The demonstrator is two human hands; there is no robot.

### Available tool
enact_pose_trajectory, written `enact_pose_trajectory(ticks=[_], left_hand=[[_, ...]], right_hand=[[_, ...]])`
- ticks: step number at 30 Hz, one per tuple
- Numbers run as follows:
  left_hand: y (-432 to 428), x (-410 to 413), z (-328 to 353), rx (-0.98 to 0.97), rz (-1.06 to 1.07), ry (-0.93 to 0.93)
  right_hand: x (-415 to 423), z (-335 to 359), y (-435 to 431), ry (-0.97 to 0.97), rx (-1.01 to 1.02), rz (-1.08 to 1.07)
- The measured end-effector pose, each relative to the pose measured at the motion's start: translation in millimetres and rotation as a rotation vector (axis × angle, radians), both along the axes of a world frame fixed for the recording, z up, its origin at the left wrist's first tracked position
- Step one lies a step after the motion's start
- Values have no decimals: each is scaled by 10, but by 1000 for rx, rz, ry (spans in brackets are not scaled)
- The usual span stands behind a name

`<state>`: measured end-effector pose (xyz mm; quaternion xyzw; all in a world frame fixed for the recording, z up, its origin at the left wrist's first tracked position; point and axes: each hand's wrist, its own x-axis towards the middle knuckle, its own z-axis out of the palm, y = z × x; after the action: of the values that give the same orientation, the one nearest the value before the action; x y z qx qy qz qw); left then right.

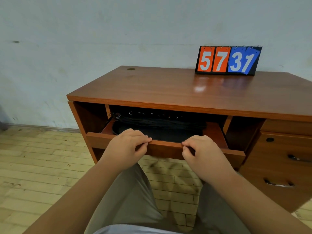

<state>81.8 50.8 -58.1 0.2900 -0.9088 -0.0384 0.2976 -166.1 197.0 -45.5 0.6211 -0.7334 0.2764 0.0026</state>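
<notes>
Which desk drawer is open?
The wide shallow reddish-brown wooden drawer under the desktop, gripped by left hand and right hand; the handled pedestal drawers at right sit flush.

**Single view.** A wide-angle camera worn on the person's head stands in front of the worktop [168, 85] and above it. It faces forward and down, so the worktop's upper face shows from above. The view is near: the drawer [165, 148] under the worktop's front edge sits mid-frame, with the left hand [128, 144] and right hand [200, 149] on its front rim. The wall [101, 22] behind the worktop fills the top. The floor [33, 166] lies left of and below the worktop, whose right end is cut by the frame edge.
</notes>
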Motion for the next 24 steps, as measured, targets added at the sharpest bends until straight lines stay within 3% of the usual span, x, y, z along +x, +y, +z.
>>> enact_pose_trajectory(ticks=[15,24], left_hand=[[-180,-311,-185,-154,168,-167],[-286,-416,-134,21,178,-143]], right_hand=[[-81,-41,-283,274,122,-84],[-137,-77,-475,327,131,-158]])
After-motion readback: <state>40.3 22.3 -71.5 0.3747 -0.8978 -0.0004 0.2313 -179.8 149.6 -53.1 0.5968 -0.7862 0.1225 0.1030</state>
